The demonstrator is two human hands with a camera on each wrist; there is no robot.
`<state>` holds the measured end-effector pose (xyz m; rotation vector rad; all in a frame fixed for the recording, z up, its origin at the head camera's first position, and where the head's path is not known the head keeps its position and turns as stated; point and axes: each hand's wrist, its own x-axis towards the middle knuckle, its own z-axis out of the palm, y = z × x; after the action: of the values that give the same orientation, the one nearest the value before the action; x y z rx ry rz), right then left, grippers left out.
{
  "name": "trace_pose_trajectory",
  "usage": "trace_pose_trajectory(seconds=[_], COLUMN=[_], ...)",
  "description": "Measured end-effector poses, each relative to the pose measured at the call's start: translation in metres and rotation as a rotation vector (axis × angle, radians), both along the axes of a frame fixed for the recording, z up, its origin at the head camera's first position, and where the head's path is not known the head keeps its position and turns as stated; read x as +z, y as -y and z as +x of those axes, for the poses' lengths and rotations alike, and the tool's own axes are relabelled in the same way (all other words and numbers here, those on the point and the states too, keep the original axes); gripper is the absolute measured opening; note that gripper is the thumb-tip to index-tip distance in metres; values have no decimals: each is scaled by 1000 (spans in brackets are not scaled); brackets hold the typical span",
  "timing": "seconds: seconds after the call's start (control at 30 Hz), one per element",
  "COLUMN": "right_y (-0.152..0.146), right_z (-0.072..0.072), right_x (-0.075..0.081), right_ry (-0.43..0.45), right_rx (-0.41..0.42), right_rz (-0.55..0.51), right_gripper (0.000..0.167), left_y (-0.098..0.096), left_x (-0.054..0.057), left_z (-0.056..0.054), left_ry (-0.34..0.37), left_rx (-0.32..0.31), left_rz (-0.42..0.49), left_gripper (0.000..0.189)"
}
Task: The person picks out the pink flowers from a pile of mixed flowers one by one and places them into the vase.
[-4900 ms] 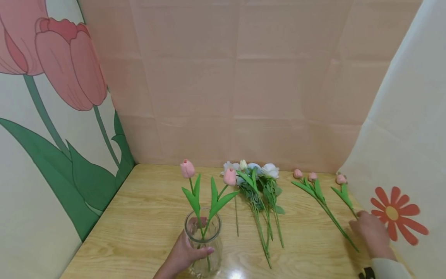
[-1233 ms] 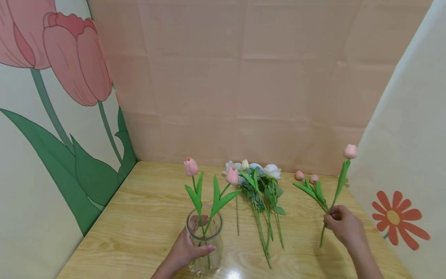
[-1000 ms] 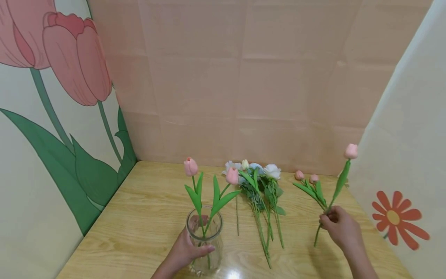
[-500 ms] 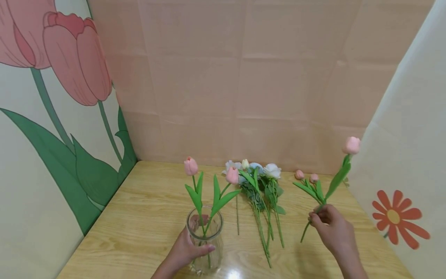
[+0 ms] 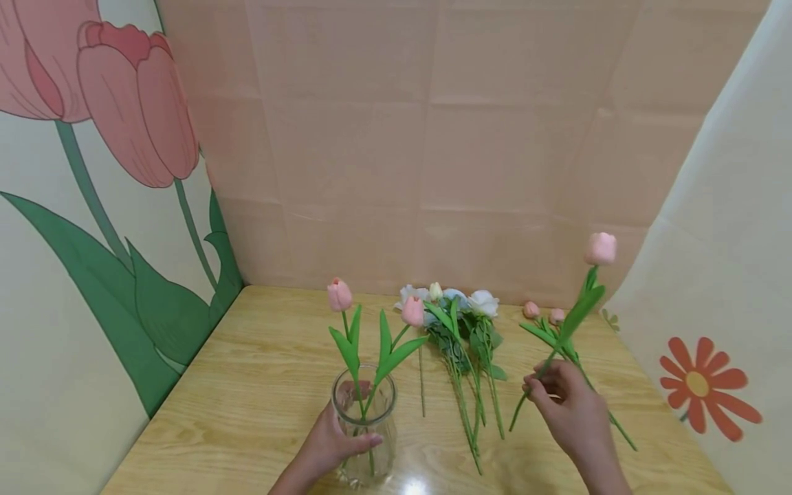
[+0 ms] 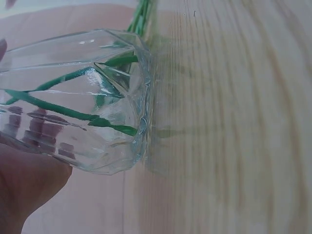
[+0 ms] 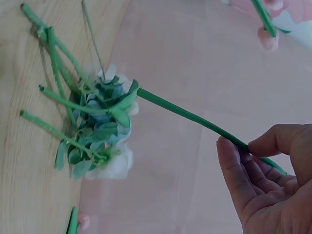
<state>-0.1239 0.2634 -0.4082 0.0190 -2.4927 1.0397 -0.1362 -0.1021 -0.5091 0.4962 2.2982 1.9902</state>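
Note:
My left hand point(image 5: 331, 440) holds a clear glass vase point(image 5: 385, 450) upright near the table's front, its thumb across the near side. Two pink tulips with green leaves, one left point(image 5: 339, 295) and one right point(image 5: 412, 312), lean apart in it. Through the glass in the left wrist view, the green stems point(image 6: 63, 108) cross inside the vase. My right hand point(image 5: 575, 412) pinches a third pink tulip point(image 5: 600, 249) by its stem, between thumb and fingers. This tulip is raised, bloom up and tilted right; its bare stem end point(image 7: 170, 107) points toward the left.
Behind my right hand lie more pink tulips point(image 5: 531, 311) on the wooden table point(image 5: 247, 385). At the back middle, white and pale blue flowers point(image 5: 482, 302) with several long stems lie in a bunch. A thin stem point(image 5: 422, 385) lies beside them.
My right hand has picked up the tulip from the table's right side, raised it and carried it leftward. My left hand and the vase stay in place.

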Motion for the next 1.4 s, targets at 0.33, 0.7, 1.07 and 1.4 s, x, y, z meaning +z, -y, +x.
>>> trace_pose_trajectory(seconds=[0.33,0.7,1.07,1.4], right_y=[30,64,85,104], right_z=[13,23,24,22], right_x=[10,24,35,50], right_ry=[-76,-125,-184,-265], right_rx=[93,189,308,433], right_rz=[-46,-83,-202,-315], right_gripper=[16,15,15,18], left_y=[0,0,1,1], left_x=[1,2,4,4], left_z=[0,1,2,2], left_ry=[-2,4,37,35], left_rx=[-6,-8,-30,-36], left_rz=[-2,3,21,36], left_gripper=[76,74,72,73])
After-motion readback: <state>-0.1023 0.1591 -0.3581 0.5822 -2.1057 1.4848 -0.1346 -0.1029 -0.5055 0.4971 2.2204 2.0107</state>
